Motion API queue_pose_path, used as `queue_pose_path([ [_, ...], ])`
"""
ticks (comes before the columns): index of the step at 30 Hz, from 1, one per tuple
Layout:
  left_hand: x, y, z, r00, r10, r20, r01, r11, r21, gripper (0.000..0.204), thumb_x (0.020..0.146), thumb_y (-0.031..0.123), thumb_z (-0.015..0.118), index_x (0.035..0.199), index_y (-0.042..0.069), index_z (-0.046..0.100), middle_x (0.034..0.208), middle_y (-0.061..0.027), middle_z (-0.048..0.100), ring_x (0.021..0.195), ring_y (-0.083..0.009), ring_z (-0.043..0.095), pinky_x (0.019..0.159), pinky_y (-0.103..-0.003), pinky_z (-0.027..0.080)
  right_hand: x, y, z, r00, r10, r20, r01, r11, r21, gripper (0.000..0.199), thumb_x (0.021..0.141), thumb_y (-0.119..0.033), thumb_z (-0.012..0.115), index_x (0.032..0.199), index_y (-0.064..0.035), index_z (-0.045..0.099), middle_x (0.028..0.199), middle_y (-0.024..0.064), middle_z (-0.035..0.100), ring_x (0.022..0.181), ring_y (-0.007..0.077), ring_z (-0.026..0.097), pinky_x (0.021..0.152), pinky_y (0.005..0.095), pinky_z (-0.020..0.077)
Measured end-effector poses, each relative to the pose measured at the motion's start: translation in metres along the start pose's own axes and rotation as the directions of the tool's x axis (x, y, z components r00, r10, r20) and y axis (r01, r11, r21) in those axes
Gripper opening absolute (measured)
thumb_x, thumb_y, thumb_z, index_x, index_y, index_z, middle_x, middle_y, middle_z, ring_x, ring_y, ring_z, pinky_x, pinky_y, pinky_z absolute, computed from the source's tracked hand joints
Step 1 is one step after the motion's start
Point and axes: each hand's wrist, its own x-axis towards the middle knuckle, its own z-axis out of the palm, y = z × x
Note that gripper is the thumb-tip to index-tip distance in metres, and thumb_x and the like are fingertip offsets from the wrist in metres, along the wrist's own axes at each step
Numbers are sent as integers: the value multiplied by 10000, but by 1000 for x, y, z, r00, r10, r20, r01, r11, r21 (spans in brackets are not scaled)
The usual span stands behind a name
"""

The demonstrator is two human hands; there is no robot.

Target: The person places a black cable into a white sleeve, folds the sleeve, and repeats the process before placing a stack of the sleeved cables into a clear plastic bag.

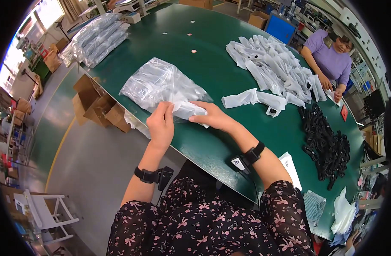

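At the green desk, the left hand and right hand pinch a white pouch against the clear bag of packets, steadying it.

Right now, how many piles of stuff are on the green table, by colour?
See-through bag piles: 2, the clear bag bundle under both hands and the far stack of clear bags
White piles: 1, the white pouches
Black piles: 1, the black cords
Total: 4
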Motion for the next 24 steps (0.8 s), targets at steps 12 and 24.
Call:
queue_pose_path([
  [12, -8, -3, 0, 921, 329, 210, -358, 926, 118, 22, 861, 12, 636, 868, 19, 616, 684, -166, 600, 569, -332, 588, 540, -370, 456, 78, 27, 95, 809, -481, -339, -18, 556, -831, 517, 865, -311, 537, 1313, -53, 529, 1385, 323, 418, 1288, 474, 403, 1001, 516, 374],
  [24, -32, 25, 11, 887, 389, 249, -370, 921, -124, 77, 866, 34, 688, 932, 38, 649, 709, -71, 658, 514, -154, 541, 499, -277, 424, -34, 66, -79, 872, -435, -224, -134, 229, -964, 555, 719, -178, 749, 1246, -151, 577, 1377, 157, 489, 1296, 354, 423, 970, 511, 406],
])
